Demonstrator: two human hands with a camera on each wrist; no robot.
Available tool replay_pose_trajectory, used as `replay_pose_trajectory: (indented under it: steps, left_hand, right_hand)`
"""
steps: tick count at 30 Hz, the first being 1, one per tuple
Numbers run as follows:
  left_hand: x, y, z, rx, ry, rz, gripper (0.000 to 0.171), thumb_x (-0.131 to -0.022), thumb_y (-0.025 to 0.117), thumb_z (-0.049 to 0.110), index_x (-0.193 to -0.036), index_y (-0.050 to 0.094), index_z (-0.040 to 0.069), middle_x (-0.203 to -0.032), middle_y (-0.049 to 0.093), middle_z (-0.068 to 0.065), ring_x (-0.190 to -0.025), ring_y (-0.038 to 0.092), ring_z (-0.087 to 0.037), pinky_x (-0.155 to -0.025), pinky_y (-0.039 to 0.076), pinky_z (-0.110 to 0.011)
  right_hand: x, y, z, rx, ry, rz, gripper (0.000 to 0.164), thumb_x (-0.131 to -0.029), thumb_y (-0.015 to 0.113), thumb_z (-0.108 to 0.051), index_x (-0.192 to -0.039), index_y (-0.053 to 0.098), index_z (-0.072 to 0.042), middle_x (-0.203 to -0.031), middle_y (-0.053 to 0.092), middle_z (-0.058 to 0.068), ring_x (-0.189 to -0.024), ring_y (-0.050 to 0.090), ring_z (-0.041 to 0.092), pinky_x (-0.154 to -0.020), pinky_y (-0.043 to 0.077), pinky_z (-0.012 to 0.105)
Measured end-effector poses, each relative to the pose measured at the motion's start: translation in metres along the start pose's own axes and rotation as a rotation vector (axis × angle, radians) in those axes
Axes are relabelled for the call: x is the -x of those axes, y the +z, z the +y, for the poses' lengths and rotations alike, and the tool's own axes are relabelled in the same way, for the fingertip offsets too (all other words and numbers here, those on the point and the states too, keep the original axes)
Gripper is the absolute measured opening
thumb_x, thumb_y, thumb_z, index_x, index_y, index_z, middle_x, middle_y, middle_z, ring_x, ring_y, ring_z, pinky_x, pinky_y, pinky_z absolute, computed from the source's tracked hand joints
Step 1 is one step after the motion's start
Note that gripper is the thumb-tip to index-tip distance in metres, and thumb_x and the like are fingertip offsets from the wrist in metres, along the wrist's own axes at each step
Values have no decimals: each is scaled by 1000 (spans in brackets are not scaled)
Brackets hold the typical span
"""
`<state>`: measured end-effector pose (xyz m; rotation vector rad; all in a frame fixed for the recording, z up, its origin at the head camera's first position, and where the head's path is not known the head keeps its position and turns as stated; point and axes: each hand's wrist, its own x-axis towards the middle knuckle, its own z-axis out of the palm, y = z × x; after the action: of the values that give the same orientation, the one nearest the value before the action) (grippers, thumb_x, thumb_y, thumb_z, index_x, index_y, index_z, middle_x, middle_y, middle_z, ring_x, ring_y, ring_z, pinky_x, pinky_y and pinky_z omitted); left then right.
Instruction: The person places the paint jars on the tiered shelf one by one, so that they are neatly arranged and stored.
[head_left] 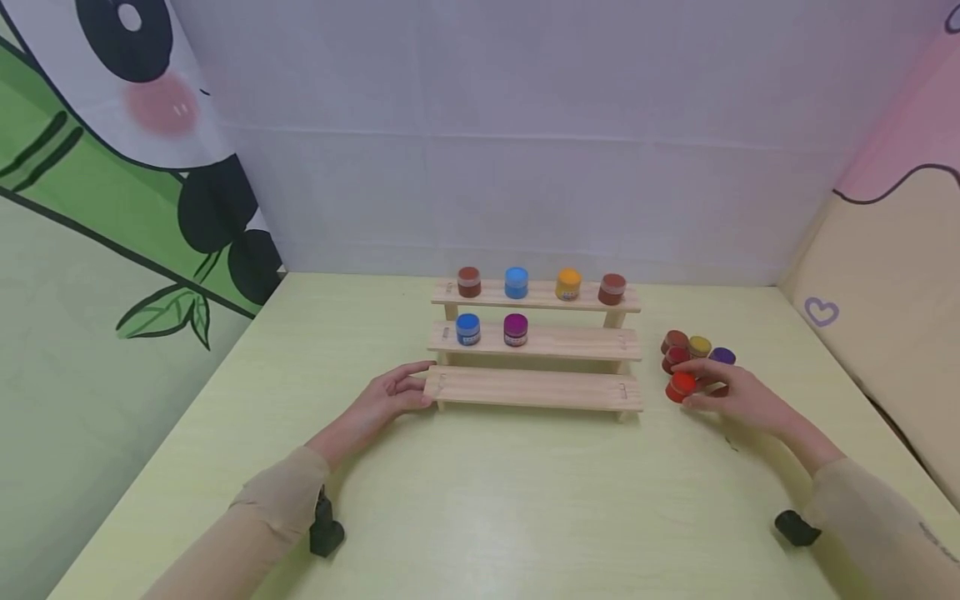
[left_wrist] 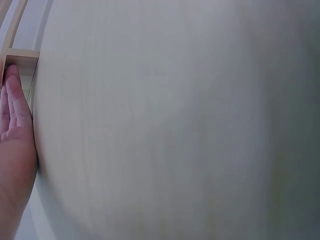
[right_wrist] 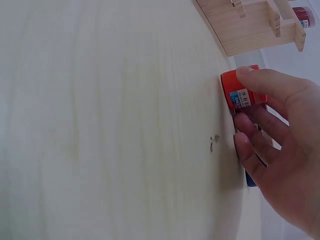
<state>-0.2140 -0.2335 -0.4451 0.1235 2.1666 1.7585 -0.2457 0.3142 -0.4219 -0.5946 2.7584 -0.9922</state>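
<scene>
My right hand (head_left: 738, 398) pinches a red paint jar (head_left: 681, 387) between thumb and fingers; its label faces the camera in the right wrist view. Several more jars cluster around that hand: a brown jar (head_left: 674, 341), a dark red jar (head_left: 676, 360), a yellow jar (head_left: 700, 346) and a purple-lidded jar (head_left: 722, 356), partly covered by the fingers. At the left end of a three-step wooden rack (head_left: 534, 389), my left hand (head_left: 386, 400) touches the lowest step with fairly straight fingers. The left wrist view has its fingertips against the wood.
On the rack's top step stand a brown jar (head_left: 468, 282), a light blue jar (head_left: 516, 283), an orange-yellow jar (head_left: 568, 285) and a reddish-brown jar (head_left: 612, 289). The middle step bears a blue jar (head_left: 468, 329) and a magenta jar (head_left: 515, 330). A pale wall rises behind the table (head_left: 480, 500).
</scene>
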Motion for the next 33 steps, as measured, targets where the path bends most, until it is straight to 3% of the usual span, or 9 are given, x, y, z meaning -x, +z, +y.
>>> replay_pose_trajectory:
  steps: [11, 20, 33]
  left_hand:
    - [1, 2, 3, -1, -2, 4, 66, -93, 69, 26, -152, 38, 22, -135, 62, -11, -117, 62, -13, -104, 46, -32]
    - [3, 2, 3, 9, -3, 15, 65, -94, 68, 25, -151, 39, 22, -132, 64, -8, -114, 63, -10, -101, 46, -28]
    - [3, 1, 3, -5, 0, 9, 66, -94, 68, 27, -152, 37, 22, -134, 62, -10, -117, 62, -13, -106, 44, -35]
  right_hand:
    - [1, 0, 9, -63, -51, 17, 45, -92, 70, -22, -134, 58, -10, -124, 66, 16, -99, 55, -11, -82, 52, 17]
    - [-1, 1, 9, -88, -48, 11, 44, -93, 70, -23, -132, 59, -9, -121, 68, 15, -99, 57, -10, -83, 52, 17]
    - [-2, -2, 6, -43, -48, 38, 41, -92, 71, -24, -130, 62, -11, -116, 69, 11, -96, 57, -9, -81, 52, 17]
